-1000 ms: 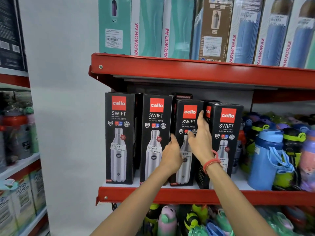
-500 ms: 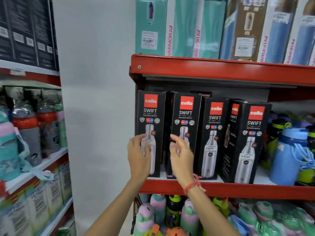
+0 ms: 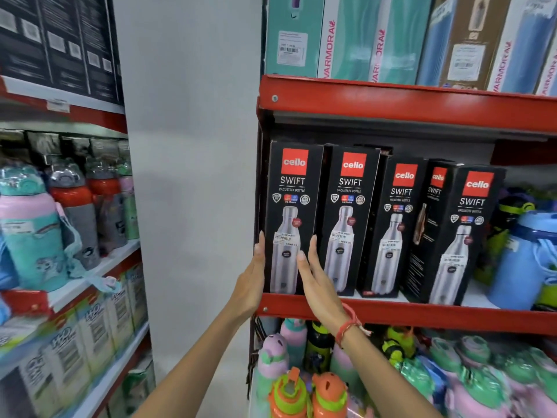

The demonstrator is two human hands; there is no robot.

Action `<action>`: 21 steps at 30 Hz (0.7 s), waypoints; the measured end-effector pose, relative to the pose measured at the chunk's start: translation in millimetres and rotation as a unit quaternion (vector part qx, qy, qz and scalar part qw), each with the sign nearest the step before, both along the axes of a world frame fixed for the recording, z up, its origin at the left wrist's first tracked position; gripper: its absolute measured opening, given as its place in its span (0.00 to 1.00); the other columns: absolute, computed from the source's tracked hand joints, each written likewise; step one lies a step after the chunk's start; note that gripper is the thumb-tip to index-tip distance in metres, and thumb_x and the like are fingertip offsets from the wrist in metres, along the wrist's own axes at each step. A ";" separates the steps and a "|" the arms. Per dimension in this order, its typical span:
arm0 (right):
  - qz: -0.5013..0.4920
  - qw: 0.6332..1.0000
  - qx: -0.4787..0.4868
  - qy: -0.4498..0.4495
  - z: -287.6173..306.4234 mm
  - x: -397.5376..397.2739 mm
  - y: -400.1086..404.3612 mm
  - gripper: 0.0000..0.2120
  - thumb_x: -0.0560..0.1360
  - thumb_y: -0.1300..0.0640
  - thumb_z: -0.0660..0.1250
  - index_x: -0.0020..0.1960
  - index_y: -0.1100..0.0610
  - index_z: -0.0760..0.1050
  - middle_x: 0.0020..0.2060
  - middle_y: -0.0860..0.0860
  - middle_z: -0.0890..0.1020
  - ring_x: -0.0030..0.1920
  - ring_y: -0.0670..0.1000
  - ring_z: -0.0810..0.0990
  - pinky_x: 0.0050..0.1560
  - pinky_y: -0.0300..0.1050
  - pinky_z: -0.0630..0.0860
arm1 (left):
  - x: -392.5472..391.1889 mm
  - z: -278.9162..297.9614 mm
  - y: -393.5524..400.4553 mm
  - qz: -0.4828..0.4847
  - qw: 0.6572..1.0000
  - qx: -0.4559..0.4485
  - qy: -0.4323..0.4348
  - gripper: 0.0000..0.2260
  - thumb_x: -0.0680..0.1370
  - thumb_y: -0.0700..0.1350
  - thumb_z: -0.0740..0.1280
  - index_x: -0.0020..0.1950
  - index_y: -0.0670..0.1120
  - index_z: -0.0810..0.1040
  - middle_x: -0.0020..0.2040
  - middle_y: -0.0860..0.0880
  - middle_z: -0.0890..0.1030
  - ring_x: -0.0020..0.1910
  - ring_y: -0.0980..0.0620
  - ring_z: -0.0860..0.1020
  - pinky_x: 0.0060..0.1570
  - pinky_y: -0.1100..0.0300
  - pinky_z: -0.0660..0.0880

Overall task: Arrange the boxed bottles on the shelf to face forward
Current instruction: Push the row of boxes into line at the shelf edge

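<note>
Several black "cello SWIFT" boxed bottles stand in a row on the red shelf (image 3: 422, 315). The leftmost box (image 3: 294, 188) faces front. My left hand (image 3: 254, 276) lies flat against its left side, and my right hand (image 3: 315, 279) grips its right edge, with the thumb on the front and the fingers in the gap to the second box (image 3: 351, 218). The third box (image 3: 394, 236) and the rightmost box (image 3: 465, 242) also face front. A box between them (image 3: 431, 224) stands turned, with its side showing.
Teal and blue Varmora boxes (image 3: 355, 37) fill the shelf above. Loose coloured bottles (image 3: 524, 254) crowd the right end of the same shelf and the shelf below (image 3: 304, 387). A white pillar (image 3: 193, 176) separates this unit from another shelf of bottles (image 3: 36, 230) at the left.
Both hands have moved left along the row, from the third and fourth boxes to the leftmost box. The view has shifted left too.
</note>
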State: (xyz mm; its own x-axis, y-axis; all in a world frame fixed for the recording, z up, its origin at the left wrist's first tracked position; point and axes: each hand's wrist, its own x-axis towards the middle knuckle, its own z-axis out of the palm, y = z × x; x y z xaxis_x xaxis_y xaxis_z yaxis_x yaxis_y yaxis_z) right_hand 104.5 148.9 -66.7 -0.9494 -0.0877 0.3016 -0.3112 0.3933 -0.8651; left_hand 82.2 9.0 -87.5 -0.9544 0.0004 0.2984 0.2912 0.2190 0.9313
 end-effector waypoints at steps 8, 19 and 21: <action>-0.003 1.000 0.021 0.009 -0.4 12.8 9.1 0.28 0.79 0.40 0.48 0.76 0.39 0.42 0.71 0.50 0.70 0.69 0.61 0.67 0.64 0.55 0.69 | 20.6 1.3 11.0 0.041 0.998 -0.047 0.026 0.27 0.75 0.70 0.41 0.74 0.70 0.48 0.76 0.55 0.64 0.72 0.47 0.67 0.72 0.47 0.63; -0.169 0.982 -0.083 -0.017 -12.1 -19.8 82.5 0.26 0.81 0.46 0.51 0.75 0.56 0.58 0.74 0.53 0.64 0.73 0.54 0.62 0.70 0.49 0.59 | 26.6 19.3 101.5 -0.002 0.993 -0.085 0.084 0.27 0.81 0.58 0.52 0.77 0.47 0.57 0.77 0.51 0.62 0.73 0.57 0.62 0.71 0.62 0.56; -0.138 0.986 -0.078 -0.045 -13.4 -22.4 89.8 0.27 0.81 0.45 0.50 0.76 0.55 0.55 0.75 0.52 0.62 0.74 0.54 0.60 0.71 0.48 0.56 | 20.3 13.1 117.4 -0.016 0.996 -0.084 0.027 0.36 0.76 0.67 0.46 0.79 0.49 0.45 0.79 0.53 0.50 0.78 0.54 0.51 0.74 0.57 0.49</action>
State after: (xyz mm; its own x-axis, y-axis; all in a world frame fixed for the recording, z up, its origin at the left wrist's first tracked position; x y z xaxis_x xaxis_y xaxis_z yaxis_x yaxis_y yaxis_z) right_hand 82.1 238.7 -80.1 -0.9539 0.2189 0.2054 -0.1308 0.3128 -0.9408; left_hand 102.6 126.4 -74.4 -0.9359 0.0847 0.3419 0.3487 0.3593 0.8656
